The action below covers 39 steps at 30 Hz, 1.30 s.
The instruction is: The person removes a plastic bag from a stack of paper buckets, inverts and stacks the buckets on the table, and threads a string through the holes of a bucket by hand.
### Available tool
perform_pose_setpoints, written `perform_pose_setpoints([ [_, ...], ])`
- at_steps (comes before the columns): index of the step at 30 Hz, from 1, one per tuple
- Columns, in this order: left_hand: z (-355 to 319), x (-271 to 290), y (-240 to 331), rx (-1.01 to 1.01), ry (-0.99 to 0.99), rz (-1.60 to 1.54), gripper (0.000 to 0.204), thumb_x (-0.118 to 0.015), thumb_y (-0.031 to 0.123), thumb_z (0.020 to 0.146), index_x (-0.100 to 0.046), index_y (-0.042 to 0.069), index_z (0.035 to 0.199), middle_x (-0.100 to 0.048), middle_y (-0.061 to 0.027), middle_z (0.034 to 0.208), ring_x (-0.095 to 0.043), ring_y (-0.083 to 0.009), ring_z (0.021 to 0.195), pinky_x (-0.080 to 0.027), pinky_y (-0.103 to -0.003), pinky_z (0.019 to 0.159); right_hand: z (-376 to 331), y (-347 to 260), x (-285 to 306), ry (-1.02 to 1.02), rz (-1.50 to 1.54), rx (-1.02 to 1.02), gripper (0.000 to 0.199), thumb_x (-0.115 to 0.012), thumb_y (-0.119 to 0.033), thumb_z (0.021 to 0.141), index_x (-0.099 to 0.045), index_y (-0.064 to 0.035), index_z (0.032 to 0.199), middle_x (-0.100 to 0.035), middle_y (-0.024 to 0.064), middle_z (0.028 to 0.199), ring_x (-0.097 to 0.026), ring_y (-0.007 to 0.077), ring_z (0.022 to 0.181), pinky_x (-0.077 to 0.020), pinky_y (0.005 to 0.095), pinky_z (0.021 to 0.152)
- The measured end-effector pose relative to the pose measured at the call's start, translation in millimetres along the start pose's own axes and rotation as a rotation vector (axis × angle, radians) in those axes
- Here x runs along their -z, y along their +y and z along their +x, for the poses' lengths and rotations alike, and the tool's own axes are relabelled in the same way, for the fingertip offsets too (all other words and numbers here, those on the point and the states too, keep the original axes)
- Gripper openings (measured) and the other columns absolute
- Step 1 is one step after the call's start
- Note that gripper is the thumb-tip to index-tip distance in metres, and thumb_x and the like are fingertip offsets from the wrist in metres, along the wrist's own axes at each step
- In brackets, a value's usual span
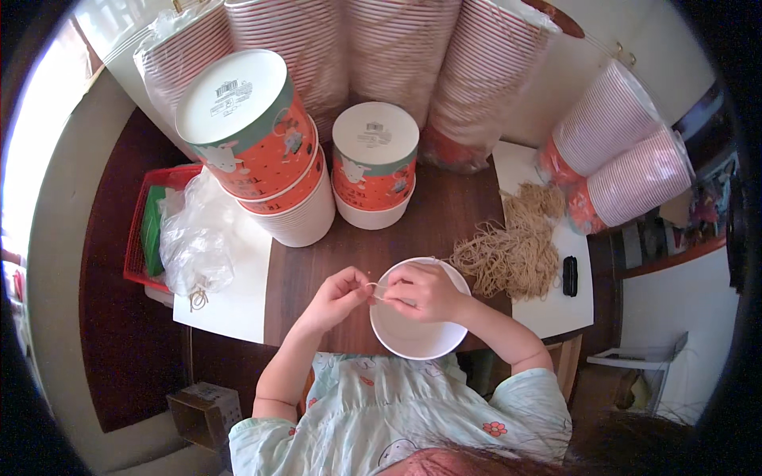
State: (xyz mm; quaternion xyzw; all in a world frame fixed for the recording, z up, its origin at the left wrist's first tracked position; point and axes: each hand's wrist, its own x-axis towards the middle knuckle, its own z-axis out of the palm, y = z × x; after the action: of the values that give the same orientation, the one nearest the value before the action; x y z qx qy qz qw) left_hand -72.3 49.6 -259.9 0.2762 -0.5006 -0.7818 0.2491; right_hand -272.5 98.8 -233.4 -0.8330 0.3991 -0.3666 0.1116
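Between my two hands is a short loop of thin beige cord. My left hand is closed, thumb and fingertips pinching one side of the loop. My right hand pinches the other side with bent fingers. Right below it, near the table's front edge, stands a white paper bucket with its mouth facing up; my right hand and wrist cover part of its opening. To the right of the bucket lies a tangled heap of beige cords.
Upside-down red and green printed buckets stand in a tall stack and a shorter stack. Bagged bucket stacks line the back. A red basket with plastic bags is at left; a small black case lies at right.
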Motion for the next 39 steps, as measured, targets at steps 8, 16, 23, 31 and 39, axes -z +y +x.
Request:
perform_pose_setpoints([
  [8,-1,5,2,0.029,0.009,-0.010,0.007,-0.058,0.003,0.083,-0.051,0.003,0.083,-0.060,-0.0026,0.079,-0.057,-0.0084,0.077,-0.046,-0.022,0.071,-4,-7,-6,-0.146,-0.079,0.161,0.013,-0.068,-0.016,0.064,-0.062,-0.0151,0.076,-0.053,-0.0031,0.076,-0.055,0.0149,0.064,-0.0455,0.0292,0.052],
  [16,-2,5,8,-0.003,-0.005,0.114,0.011,-0.060,0.000,0.080,-0.050,0.003,0.082,-0.058,-0.0012,0.079,-0.056,-0.0075,0.077,-0.046,-0.021,0.070,-4,-2,-12,-0.013,0.016,-0.083,0.014,-0.067,-0.025,0.071,-0.062,-0.0129,0.075,-0.060,0.0009,0.077,-0.060,0.0183,0.070,-0.0485,0.0300,0.058],
  [23,1,-2,10,-0.020,0.031,0.185,0.015,-0.060,0.002,0.081,-0.046,0.003,0.086,-0.057,-0.0027,0.079,-0.056,-0.0072,0.077,-0.045,-0.020,0.067,-1,0,-17,0.035,0.013,-0.144,0.013,-0.070,-0.021,0.068,-0.063,-0.0112,0.074,-0.060,0.0004,0.075,-0.060,0.0181,0.069,-0.0485,0.0307,0.058],
  [31,-7,-4,8,-0.062,0.108,0.042,0.014,-0.060,0.007,0.082,-0.047,0.002,0.086,-0.058,-0.0038,0.078,-0.055,-0.0070,0.071,-0.043,-0.021,0.055,1,-5,-17,0.010,-0.097,-0.117,0.009,-0.068,-0.017,0.067,-0.061,-0.0114,0.068,-0.058,-0.0005,0.072,-0.059,0.0175,0.068,-0.0480,0.0306,0.056],
  [39,-31,0,8,-0.314,0.238,0.930,0.014,-0.067,0.009,0.070,-0.062,0.004,0.081,-0.053,-0.0073,0.070,-0.052,-0.0201,0.061,-0.044,-0.029,0.054,1,-3,-18,0.003,0.088,-0.241,0.006,-0.068,-0.013,0.068,-0.063,-0.0101,0.069,-0.060,0.0014,0.071,-0.059,0.0189,0.065,-0.0475,0.0315,0.056],
])
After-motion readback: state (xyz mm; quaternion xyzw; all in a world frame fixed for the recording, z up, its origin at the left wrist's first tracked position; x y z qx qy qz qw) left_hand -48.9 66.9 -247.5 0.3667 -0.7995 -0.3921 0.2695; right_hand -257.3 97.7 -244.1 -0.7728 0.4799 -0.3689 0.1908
